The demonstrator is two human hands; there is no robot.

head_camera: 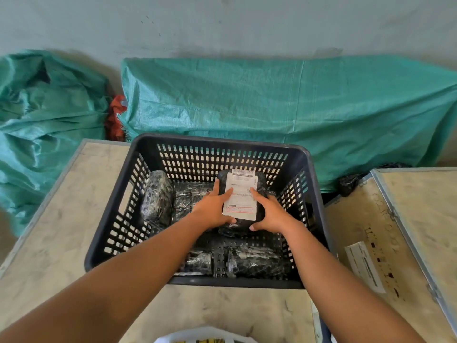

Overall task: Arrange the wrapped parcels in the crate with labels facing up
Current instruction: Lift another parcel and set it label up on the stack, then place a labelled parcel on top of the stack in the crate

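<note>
A dark perforated plastic crate (222, 146) sits on a pale wooden surface. Inside it, both hands hold a black wrapped parcel (243, 225) whose white shipping label (241, 194) faces up. My left hand (212, 209) grips its left side and my right hand (269, 212) its right side. Another black wrapped parcel (157, 196) stands on edge against the crate's left wall. More wrapped parcels (249, 262) lie on the crate floor near the front, with no labels showing.
A wooden box lid (400, 233) with a sticker and metal edging lies to the right. Green woven sacks (284, 100) are heaped against the wall behind the crate. A white object (205, 336) shows at the bottom edge.
</note>
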